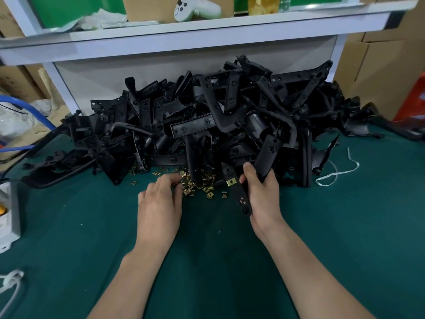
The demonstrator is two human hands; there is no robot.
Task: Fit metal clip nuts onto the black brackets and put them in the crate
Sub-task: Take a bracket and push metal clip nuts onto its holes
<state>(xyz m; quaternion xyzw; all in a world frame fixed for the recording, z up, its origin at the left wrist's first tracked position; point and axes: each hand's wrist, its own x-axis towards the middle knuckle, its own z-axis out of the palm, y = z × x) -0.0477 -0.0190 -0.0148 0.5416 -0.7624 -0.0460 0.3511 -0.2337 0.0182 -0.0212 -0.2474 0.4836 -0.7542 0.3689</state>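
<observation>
Green surface (207, 261), bracket pile (207, 116) beyond both hands | right hand (262, 194) grips a bracket (239, 196), one fitted nut (231, 181) beside its thumb | left hand (159, 203) curled over loose clip nuts (202, 187) at its fingertips, pinch unclear | risk: small nut slips, seats crooked | crate unseen

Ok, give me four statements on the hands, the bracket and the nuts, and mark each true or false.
1. The right hand grips a bracket. True.
2. That bracket is bare of nuts. False: one clip nut sits on it.
3. The loose nuts lie in a tray. False: they lie straight on the green mat.
4. The left hand reaches to the loose nuts. True.
</observation>
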